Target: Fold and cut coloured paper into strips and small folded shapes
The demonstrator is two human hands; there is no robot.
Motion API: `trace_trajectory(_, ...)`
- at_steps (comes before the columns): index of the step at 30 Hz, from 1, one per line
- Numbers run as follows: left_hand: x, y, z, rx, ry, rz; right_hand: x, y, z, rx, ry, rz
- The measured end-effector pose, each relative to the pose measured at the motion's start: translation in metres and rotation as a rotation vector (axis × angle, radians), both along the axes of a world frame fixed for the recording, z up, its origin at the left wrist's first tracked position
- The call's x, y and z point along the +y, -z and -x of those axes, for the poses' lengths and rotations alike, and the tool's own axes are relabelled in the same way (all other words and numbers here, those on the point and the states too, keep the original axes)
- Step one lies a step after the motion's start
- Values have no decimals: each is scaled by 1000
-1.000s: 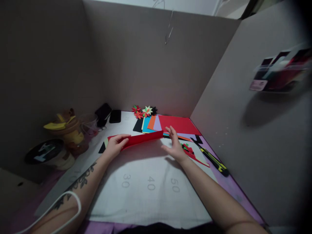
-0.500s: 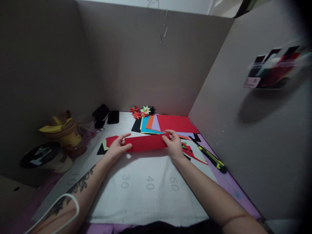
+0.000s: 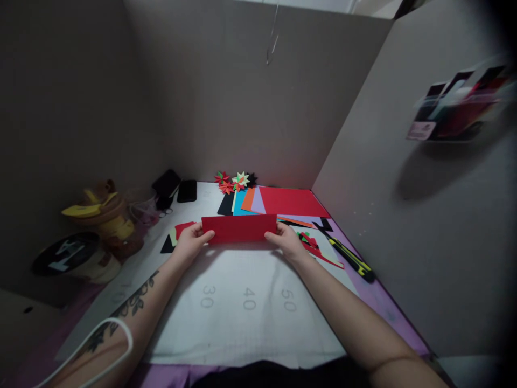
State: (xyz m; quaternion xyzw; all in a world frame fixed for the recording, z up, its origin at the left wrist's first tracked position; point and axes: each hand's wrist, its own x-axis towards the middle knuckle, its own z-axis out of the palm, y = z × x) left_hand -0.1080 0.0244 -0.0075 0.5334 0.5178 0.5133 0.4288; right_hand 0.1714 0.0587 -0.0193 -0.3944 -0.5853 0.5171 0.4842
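A red paper strip (image 3: 240, 229) is held up lengthwise above the white mat (image 3: 230, 334). My left hand (image 3: 191, 241) pinches its left end, thumb in front and fingers behind. At the right end my right hand (image 3: 286, 240) grips it the same way. Behind the strip lie fanned sheets of coloured paper, with a red sheet (image 3: 293, 202) on the right. Red, green and black paper pieces (image 3: 183, 230) rest by my left hand, and small red and green scraps (image 3: 309, 242) beside my right hand.
A yellow and black cutter (image 3: 353, 261) lies at the right edge. Folded paper stars (image 3: 238, 181) sit at the back. On the left are a dark phone (image 3: 187, 191), scissors, a pot with yellow items (image 3: 115, 221) and a black-lidded tub (image 3: 68, 256). Grey panels enclose the table.
The red strip is now level, its face turned more towards me, where before it tilted up to the right. My right hand has lowered slightly, and the fingers of both hands have moved behind the strip.
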Motion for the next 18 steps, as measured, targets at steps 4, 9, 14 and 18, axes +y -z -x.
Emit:
trace_trajectory(4, -10, -17, 11, 262, 6, -282, -6, -11, -12, -217, 107, -310)
trace_trajectory(9, -24, -11, 30, 620, 280, -613, -9, -4, -25, -483, -61, -766)
trace_trajectory(14, -32, 13, 37, 915, 445, -471, -9, 19, -25, -698, -361, -801)
trace_trajectory(18, -35, 13, 39, 971, 481, -415, -11, 26, -26, -736, -363, -765)
